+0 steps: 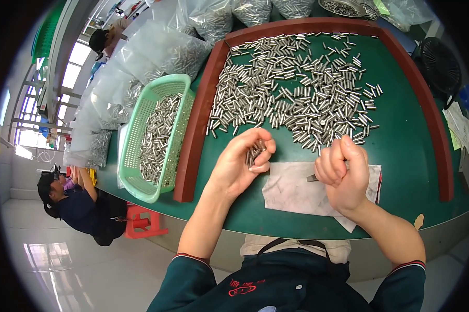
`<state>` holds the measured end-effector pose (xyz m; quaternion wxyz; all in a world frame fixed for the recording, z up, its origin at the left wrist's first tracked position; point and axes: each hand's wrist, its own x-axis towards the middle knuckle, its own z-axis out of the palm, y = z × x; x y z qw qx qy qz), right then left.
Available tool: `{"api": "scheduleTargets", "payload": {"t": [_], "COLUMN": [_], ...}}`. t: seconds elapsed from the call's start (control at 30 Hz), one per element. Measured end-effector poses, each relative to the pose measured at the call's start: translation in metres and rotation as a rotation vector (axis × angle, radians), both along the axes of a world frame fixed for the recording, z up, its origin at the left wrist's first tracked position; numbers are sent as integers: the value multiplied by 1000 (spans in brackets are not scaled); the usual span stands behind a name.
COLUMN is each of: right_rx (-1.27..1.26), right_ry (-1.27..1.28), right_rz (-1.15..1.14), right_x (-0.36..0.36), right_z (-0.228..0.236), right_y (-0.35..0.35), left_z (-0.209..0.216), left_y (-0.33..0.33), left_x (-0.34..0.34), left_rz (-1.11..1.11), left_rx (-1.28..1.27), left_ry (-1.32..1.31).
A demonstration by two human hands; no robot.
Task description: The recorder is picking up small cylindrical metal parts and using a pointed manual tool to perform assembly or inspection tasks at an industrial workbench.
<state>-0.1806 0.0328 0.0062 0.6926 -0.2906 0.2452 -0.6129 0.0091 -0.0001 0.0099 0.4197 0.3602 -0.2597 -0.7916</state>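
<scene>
My left hand is curled around several short metal pins, held above the near side of the green table. To its right my right hand is closed in a fist. A small grey metal end pokes out at its lower left, likely part of a pin, though the fingers hide the rest. Beneath the right hand lies a smudged white cloth. Just beyond both hands spreads a wide layer of loose, shiny cylindrical pins in no order.
A dark red wooden frame borders the pins on three sides. Left of it stands a green plastic basket of pins. Bags of metal parts line the far left. A black fan is at right. Another person works at left near a red stool.
</scene>
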Motion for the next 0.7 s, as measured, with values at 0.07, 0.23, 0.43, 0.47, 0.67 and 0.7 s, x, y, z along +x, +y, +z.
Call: {"api": "scheduleTargets", "payload": {"t": [0.07,0.23,0.43,0.47,0.67,0.7], "right_rx": [-9,-14,-5,-13,10,15], "right_ry": [4,-3,4,24,16,21], "right_rz": [4,6,-13,-11,-17,-18], "right_x": [1,1,2,3,1,1], "right_z": [1,3,3,3,3,3], "right_y": [0,-2,-3,-3,-3,-3], "left_z": [-6,-9,-16,-16,-12,-11], "left_y": [-5,-13,-13,-13,-11,-10], "left_x": [10,8,-1,-1,3,2], "left_rz": [57,236,234,213,36,73], "left_rx": [-91,-733,-847,-851,-871,-835], "left_ry": [25,-1226,-1587,-1586,-1452,-1401]}}
